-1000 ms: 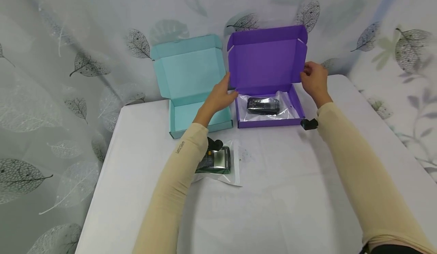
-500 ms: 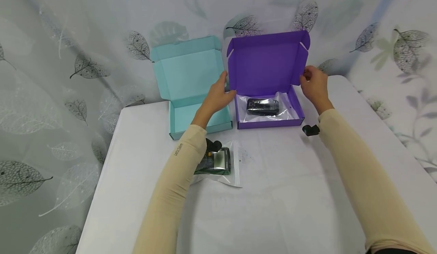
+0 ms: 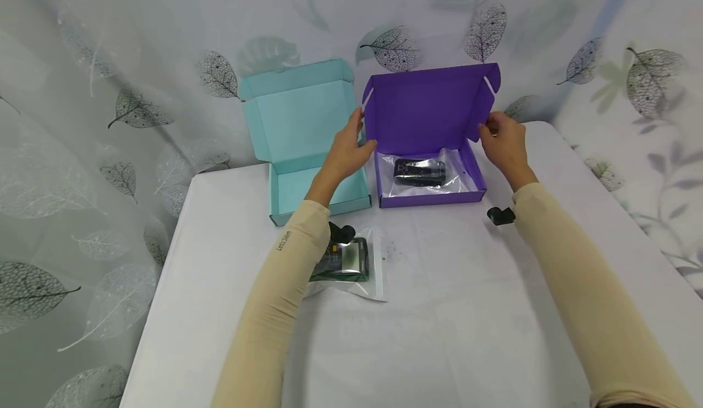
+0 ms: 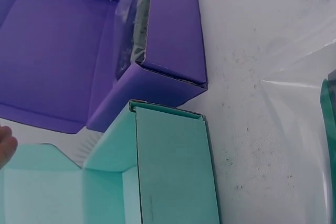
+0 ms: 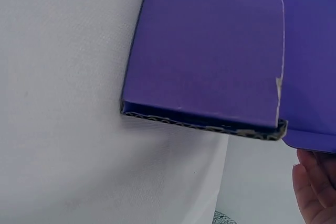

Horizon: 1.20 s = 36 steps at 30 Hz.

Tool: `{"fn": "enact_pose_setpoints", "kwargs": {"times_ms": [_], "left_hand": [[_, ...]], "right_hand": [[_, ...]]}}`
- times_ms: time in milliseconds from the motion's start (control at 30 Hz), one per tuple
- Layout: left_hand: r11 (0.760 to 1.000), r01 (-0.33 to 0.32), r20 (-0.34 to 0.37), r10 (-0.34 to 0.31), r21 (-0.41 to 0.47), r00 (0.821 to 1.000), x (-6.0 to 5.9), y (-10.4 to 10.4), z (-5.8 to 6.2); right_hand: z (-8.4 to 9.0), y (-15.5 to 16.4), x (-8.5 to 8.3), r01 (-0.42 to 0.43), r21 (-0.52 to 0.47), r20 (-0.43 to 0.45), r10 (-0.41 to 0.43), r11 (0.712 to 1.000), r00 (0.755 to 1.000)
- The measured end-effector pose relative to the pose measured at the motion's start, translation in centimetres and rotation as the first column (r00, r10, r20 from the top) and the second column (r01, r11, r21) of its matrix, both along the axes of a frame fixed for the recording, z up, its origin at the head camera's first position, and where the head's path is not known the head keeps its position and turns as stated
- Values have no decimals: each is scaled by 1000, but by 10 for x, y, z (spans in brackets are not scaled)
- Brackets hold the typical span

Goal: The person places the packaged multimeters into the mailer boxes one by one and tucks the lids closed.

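A purple cardboard box (image 3: 434,199) stands at the back of the table, its lid (image 3: 425,112) raised and leaning forward a little. Inside lies a black device (image 3: 420,172) in a clear plastic bag. My right hand (image 3: 504,143) has its fingers curled at the lid's right side flap, pinching its edge; the right wrist view shows the fingertips (image 5: 307,171) right at that flap. My left hand (image 3: 346,152) is beside the lid's left edge, thumb and fingers extended. Only a fingertip (image 4: 6,148) of it shows in the left wrist view.
A light teal box (image 3: 324,208) stands with its lid up, left of the purple one and partly behind my left hand. In front, a bagged black device (image 3: 351,258) with a screen lies partly under my left forearm. A leaf-patterned curtain (image 3: 307,24) hangs behind the table.
The purple lid has tipped forward, its top edge sinking. My right hand has moved down slightly with the flap. My left hand has barely shifted; the bagged devices stay put.
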<state>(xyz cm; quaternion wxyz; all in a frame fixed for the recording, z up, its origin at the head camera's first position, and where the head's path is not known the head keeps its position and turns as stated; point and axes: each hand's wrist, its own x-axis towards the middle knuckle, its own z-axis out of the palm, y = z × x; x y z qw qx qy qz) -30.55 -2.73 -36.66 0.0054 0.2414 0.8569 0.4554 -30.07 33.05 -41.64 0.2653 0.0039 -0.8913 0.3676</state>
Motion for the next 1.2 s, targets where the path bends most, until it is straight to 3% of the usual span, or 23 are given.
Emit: {"fn": "enact_pose_setpoints", "kwargs": {"times_ms": [333, 667, 967, 1200], "left_hand": [[992, 33, 32, -37, 123, 999, 1, 2, -1], [984, 11, 90, -27, 180, 996, 2, 4, -1], [960, -2, 136, -38, 280, 990, -1, 3, -5], [954, 6, 121, -44, 300, 992, 0, 7, -1]], "right_hand": [[1, -3, 9, -17, 22, -1, 17, 1000, 1000], [0, -4, 15, -56, 12, 33, 55, 998, 998], [-1, -3, 16, -107, 1, 58, 107, 994, 993], [0, -1, 17, -161, -9, 106, 161, 987, 981]]}}
